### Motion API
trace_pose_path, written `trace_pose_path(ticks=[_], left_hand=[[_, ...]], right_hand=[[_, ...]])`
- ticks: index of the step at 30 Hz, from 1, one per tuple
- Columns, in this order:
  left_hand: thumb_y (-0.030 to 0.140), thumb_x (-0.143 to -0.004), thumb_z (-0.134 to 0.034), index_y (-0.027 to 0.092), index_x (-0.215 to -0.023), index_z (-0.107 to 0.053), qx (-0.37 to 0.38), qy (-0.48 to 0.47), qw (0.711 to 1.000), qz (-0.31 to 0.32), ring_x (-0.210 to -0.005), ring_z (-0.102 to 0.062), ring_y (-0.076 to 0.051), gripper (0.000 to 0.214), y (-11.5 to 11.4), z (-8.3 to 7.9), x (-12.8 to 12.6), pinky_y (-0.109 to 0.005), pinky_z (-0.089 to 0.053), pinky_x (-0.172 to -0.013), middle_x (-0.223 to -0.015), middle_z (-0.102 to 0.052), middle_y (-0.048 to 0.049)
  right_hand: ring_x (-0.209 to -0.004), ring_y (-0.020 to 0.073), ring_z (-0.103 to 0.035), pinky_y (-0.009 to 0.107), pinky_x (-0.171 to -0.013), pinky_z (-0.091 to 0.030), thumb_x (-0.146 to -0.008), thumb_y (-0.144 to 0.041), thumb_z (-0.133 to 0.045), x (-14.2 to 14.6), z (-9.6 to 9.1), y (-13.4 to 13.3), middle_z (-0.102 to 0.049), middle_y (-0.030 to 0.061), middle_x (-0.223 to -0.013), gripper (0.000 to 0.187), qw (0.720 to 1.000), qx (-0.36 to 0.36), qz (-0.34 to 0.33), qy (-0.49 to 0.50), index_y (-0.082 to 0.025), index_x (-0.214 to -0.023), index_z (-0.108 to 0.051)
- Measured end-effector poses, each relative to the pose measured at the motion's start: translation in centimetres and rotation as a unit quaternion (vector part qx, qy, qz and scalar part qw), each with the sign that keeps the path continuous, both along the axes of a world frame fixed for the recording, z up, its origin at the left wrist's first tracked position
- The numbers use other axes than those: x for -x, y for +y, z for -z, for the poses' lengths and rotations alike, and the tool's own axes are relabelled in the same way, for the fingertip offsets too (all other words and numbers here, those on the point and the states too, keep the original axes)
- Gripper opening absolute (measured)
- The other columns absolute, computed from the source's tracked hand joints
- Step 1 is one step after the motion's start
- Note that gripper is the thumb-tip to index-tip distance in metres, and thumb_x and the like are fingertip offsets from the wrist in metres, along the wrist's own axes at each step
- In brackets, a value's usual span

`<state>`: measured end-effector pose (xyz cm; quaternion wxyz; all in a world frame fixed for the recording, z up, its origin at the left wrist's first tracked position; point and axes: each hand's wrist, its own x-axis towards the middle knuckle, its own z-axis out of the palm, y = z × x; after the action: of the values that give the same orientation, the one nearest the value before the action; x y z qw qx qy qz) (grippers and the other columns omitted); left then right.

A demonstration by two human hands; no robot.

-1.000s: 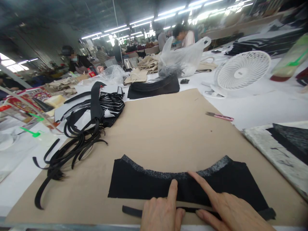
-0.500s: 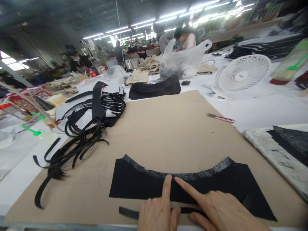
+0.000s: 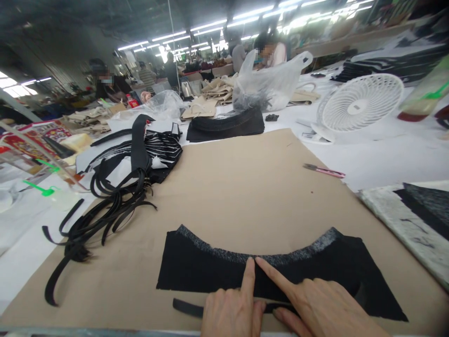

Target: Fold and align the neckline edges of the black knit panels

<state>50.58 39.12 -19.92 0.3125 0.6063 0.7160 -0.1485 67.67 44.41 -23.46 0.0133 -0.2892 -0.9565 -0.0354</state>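
A black fabric piece [image 3: 196,274] with a curved upper edge lies flat before me. Along that curve runs a grey speckled band [image 3: 319,245]. My left hand [image 3: 231,309] presses its stretched index fingertip just below the band, near the middle. My right hand [image 3: 319,304] points its index finger at the same spot, the two tips nearly touching. Both hands look loosely open, the other fingers partly curled or hidden. A narrow black strip [image 3: 187,307] lies nearer me and passes under the hands; whether the thumbs touch it, I cannot tell.
Brown board [image 3: 238,187] covers the worktop. Black strips [image 3: 119,201] lie tangled at left. Pink-handled thread snips [image 3: 324,171], a white fan [image 3: 359,105], stacked black pieces [image 3: 226,126] and a plastic bag [image 3: 270,86] sit beyond. A white slab [image 3: 407,224] lies at right. People work behind.
The view has shifted slightly. Both index fingers stay at the band's middle, and the fabric piece lies almost as before.
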Motion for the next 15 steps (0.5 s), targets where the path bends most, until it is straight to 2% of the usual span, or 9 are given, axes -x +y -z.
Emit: trace_pose_path(ticks=[3, 8, 12, 15], left_hand=[[0.028, -0.089, -0.050, 0.026, -0.151, -0.012, -0.018, 0.023, 1.000, -0.005, -0.085, -0.071, -0.033, 0.073, -0.1, 0.5, -0.2, -0.041, -0.056, -0.074, -0.095, -0.074, -0.0116], [0.028, -0.088, -0.051, 0.023, -0.150, -0.017, -0.039, 0.024, 0.999, -0.012, -0.083, -0.071, -0.028, 0.071, -0.2, 0.7, -0.1, -0.033, -0.053, -0.073, -0.091, -0.074, -0.0123], [0.031, -0.089, -0.050, 0.023, -0.151, -0.014, -0.016, 0.016, 0.999, -0.027, -0.087, -0.070, -0.032, 0.072, -0.1, 0.4, 0.0, -0.041, -0.053, -0.077, -0.094, -0.074, -0.0152], [0.032, -0.089, -0.050, 0.024, -0.151, -0.010, -0.008, 0.005, 0.999, -0.041, -0.090, -0.069, -0.035, 0.075, 0.0, 0.3, 0.1, -0.046, -0.052, -0.080, -0.096, -0.073, -0.0164]], right_hand=[[-0.041, 0.0222, -0.059, 0.028, -0.040, -0.034, -0.066, -0.028, -0.081, -0.1, 0.4, 0.1, -0.063, -0.0024, -0.055, 0.079, 1.000, -0.013, -0.002, 0.021, -0.017, -0.138, -0.049], [-0.049, 0.0225, -0.063, 0.029, -0.045, -0.040, -0.072, -0.026, -0.075, -0.7, 0.3, 0.1, -0.065, -0.0018, -0.061, 0.084, 0.998, 0.040, 0.021, 0.035, -0.017, -0.146, -0.036], [-0.058, 0.0237, -0.065, 0.031, -0.054, -0.046, -0.079, -0.025, -0.069, -1.4, -0.1, -0.1, -0.068, 0.0002, -0.069, 0.090, 0.993, 0.099, 0.040, 0.045, -0.017, -0.152, -0.018], [-0.059, 0.0238, -0.066, 0.030, -0.055, -0.047, -0.081, -0.023, -0.066, -1.8, 0.2, -0.1, -0.068, 0.0010, -0.071, 0.088, 0.990, 0.120, 0.044, 0.055, -0.017, -0.153, -0.016]])
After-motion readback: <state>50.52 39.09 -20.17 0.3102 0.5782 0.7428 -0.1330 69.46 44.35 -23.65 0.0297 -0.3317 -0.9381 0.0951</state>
